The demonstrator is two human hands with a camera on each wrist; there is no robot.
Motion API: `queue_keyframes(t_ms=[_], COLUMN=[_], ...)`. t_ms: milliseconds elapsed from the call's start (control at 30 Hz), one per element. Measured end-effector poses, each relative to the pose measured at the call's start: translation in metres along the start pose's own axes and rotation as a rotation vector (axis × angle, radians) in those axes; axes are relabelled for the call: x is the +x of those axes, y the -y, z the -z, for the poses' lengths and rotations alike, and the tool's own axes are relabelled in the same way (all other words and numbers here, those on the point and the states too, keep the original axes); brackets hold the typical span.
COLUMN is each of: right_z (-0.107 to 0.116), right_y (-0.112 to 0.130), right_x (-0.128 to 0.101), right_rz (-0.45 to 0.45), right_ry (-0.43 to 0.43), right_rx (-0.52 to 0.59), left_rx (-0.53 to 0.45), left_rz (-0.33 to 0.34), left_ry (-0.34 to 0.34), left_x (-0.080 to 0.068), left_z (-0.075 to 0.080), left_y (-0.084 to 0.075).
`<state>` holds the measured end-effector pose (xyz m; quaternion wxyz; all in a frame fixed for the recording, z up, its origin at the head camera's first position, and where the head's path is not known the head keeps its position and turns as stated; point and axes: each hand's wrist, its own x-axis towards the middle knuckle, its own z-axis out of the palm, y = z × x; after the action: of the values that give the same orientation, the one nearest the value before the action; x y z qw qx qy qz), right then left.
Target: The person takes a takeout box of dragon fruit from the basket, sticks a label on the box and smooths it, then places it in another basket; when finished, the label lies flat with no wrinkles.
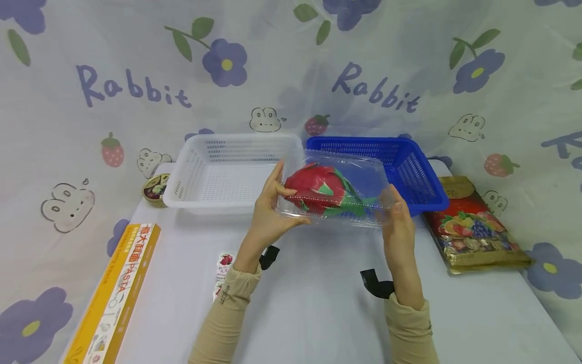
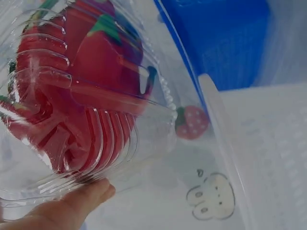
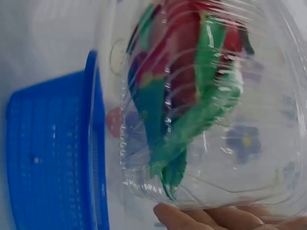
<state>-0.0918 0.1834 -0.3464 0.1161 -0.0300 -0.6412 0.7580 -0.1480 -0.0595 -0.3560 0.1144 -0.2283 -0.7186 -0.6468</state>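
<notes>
Between my two hands a clear plastic clamshell box (image 1: 364, 174) is held up, tilted, over the table in front of the baskets. Inside it lies a red dragon fruit (image 1: 313, 183) with green scales, toward the box's left end. My left hand (image 1: 267, 211) grips that end, thumb on the near side. At the opposite end my right hand (image 1: 399, 230) holds the box, its fingers partly hidden behind the plastic. In the right wrist view the fruit's green tips (image 3: 201, 124) reach toward the right hand's fingertips (image 3: 175, 218).
A white basket (image 1: 234, 205) and a blue basket (image 1: 429, 194) stand side by side at the back. An orange pasta box (image 1: 113, 293) lies left, near a round tin (image 1: 155, 191). Dragon fruit stickers (image 1: 225, 263) lie by the left sleeve; a red-gold bag (image 1: 473, 222) lies right.
</notes>
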Motion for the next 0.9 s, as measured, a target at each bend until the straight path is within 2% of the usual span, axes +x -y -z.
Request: queue_keyframes(t_ms=[167, 300, 400, 467, 633, 767, 900], right_z=[-0.002, -0.002, -0.003, -0.003, -0.004, -0.005, -0.007], right_y=[-0.001, -0.005, -0.007, -0.008, -0.014, -0.022, -0.034], right_x=[-0.002, -0.002, -0.004, -0.006, -0.014, -0.02, -0.026], right_rz=[-0.078, -0.123, -0.13, -0.118, -0.039, 0.003, 0.022], right_ry=[0.147, 0.211, 0.243, 0.265, 0.292, 0.286, 0.284], right_rx=[0.041, 0.049, 0.052, 0.046, -0.013, -0.042, -0.062], left_rx=[0.035, 0.062, 0.121, 0.168, 0.284, 0.295, 0.292], left_rz=[-0.053, -0.104, -0.112, -0.091, 0.014, 0.072, 0.095], left_ry=[0.014, 0.023, 0.022, 0.027, 0.052, 0.057, 0.008], left_x=[-0.031, -0.059, -0.078, -0.088, -0.105, -0.117, -0.126], left_z=[0.017, 0.023, 0.025, 0.024, 0.025, 0.027, 0.025], left_y=[-0.009, -0.016, -0.019, -0.021, -0.023, -0.022, -0.016])
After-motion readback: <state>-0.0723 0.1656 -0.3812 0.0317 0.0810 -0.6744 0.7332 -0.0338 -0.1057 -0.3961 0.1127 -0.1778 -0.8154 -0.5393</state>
